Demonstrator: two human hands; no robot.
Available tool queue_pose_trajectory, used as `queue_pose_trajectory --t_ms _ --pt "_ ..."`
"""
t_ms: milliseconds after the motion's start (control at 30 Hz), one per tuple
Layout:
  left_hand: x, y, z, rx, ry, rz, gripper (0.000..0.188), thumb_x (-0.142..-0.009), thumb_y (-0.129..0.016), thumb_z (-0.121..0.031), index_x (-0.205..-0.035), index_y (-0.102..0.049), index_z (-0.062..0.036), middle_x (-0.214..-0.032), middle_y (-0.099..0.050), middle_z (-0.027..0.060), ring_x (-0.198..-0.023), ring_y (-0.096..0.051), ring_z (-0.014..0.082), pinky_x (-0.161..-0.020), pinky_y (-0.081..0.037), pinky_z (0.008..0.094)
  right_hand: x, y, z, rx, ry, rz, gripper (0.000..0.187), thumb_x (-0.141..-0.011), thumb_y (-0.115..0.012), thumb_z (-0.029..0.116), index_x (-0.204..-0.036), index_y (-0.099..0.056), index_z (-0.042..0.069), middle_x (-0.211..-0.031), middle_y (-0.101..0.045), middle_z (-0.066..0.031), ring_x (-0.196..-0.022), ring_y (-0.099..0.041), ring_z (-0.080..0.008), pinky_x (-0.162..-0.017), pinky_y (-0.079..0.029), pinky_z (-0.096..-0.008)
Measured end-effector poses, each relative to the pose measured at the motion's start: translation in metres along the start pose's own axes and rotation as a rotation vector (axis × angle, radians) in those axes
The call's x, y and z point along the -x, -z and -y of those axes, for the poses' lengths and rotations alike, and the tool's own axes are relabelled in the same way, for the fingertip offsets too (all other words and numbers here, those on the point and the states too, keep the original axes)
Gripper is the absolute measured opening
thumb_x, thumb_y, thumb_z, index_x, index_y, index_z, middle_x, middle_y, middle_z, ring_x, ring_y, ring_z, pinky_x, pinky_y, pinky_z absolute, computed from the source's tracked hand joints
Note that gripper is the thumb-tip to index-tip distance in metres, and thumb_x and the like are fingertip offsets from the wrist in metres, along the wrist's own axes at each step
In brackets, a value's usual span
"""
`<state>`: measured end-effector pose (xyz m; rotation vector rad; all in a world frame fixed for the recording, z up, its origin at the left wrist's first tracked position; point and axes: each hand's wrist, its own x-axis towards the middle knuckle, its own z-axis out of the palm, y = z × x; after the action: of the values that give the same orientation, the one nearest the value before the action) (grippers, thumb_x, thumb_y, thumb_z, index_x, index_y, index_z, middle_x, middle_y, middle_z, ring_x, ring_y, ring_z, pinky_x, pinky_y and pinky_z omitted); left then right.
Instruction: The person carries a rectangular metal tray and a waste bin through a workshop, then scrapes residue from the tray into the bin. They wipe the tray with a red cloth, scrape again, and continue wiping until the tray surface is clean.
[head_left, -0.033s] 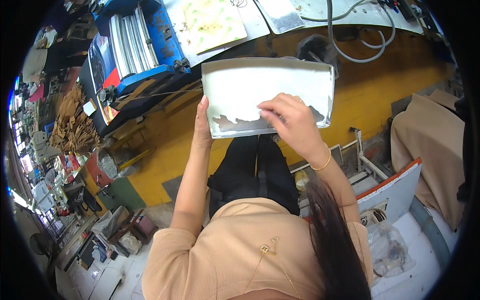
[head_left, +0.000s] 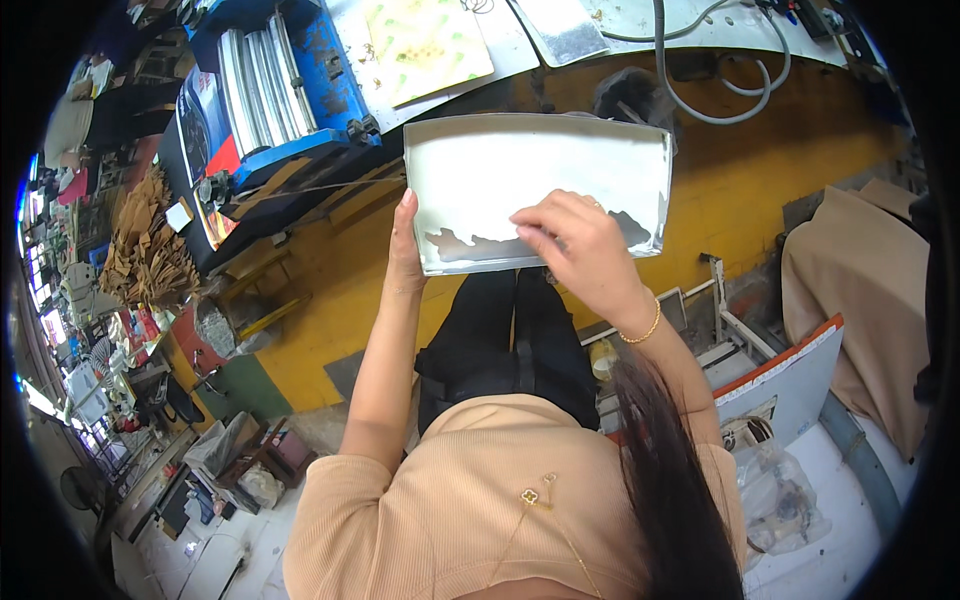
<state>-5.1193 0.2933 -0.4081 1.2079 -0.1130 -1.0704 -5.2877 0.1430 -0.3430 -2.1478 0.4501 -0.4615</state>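
Observation:
I hold a rectangular metal sheet (head_left: 520,165) in front of me, above my lap. A white film covers most of its face. Along the near edge the film is gone and a ragged strip of bare grey metal (head_left: 470,245) shows. My left hand (head_left: 405,245) grips the sheet's left edge, thumb on top. My right hand (head_left: 575,245) lies on the sheet's near right part, fingertips pinched at the torn edge of the film. I wear a thin gold bracelet (head_left: 640,330) on that wrist.
A blue roller machine (head_left: 270,90) stands at the far left beside a workbench with a yellow-green sheet (head_left: 430,40) and a grey hose (head_left: 700,85). The floor (head_left: 760,170) is yellow. A cloth-covered bulk (head_left: 860,290) and a white board (head_left: 790,385) are on my right.

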Motion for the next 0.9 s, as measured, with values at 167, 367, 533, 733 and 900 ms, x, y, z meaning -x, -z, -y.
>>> queue_pose_trajectory --t_ms 167,367,533,733,900 --pt "-0.005 -0.007 0.0 0.064 0.065 0.038 0.062 -0.094 -0.042 -0.052 -0.131 -0.048 -0.0014 -0.119 -0.059 0.0154 -0.105 -0.061 0.0251 -0.09 -0.05 0.0359 0.004 -0.034 0.019 -0.009 0.023 0.075 0.013 -0.08 -0.07 0.013 -0.091 -0.069 0.005 -0.083 -0.058 -0.0076 -0.08 -0.058 -0.0243 -0.074 -0.045 -0.0357" --pt "-0.006 -0.009 0.007 0.002 0.03 0.08 0.06 -0.092 -0.048 -0.05 -0.124 -0.053 0.0007 -0.111 -0.062 0.013 -0.098 -0.061 0.0201 -0.085 -0.05 0.0317 0.001 -0.063 0.031 -0.081 -0.139 0.109 0.016 -0.079 -0.071 0.018 -0.09 -0.07 0.006 -0.085 -0.059 -0.0077 -0.08 -0.061 -0.0255 -0.074 -0.049 -0.0373" --pt "-0.006 0.0 0.011 -0.055 0.022 0.076 0.058 -0.092 -0.048 -0.048 -0.121 -0.053 0.0012 -0.109 -0.062 0.0117 -0.094 -0.06 0.0176 -0.082 -0.049 0.0298 -0.003 -0.074 0.027 -0.091 -0.169 0.163 0.013 -0.081 -0.068 0.018 -0.086 -0.07 0.006 -0.082 -0.06 -0.0081 -0.075 -0.064 -0.0274 -0.07 -0.052 -0.0385" --pt "-0.002 0.005 0.013 -0.025 0.044 0.078 0.057 -0.092 -0.05 -0.048 -0.12 -0.053 0.0011 -0.107 -0.062 0.0111 -0.095 -0.06 0.0167 -0.083 -0.049 0.0302 -0.007 -0.074 0.024 -0.061 -0.164 0.134 0.009 -0.081 -0.066 0.016 -0.081 -0.068 0.007 -0.079 -0.06 -0.0081 -0.073 -0.064 -0.0274 -0.068 -0.052 -0.0375" --pt "0.0 0.013 0.011 0.006 0.053 0.032 0.061 -0.092 -0.052 -0.051 -0.124 -0.053 0.0013 -0.111 -0.062 0.0138 -0.099 -0.061 0.0188 -0.086 -0.05 0.0312 -0.018 -0.04 0.003 -0.114 -0.293 -0.037 0.005 -0.079 -0.066 0.008 -0.082 -0.065 0.005 -0.08 -0.062 -0.0058 -0.067 -0.06 -0.0164 -0.063 -0.049 -0.0281"
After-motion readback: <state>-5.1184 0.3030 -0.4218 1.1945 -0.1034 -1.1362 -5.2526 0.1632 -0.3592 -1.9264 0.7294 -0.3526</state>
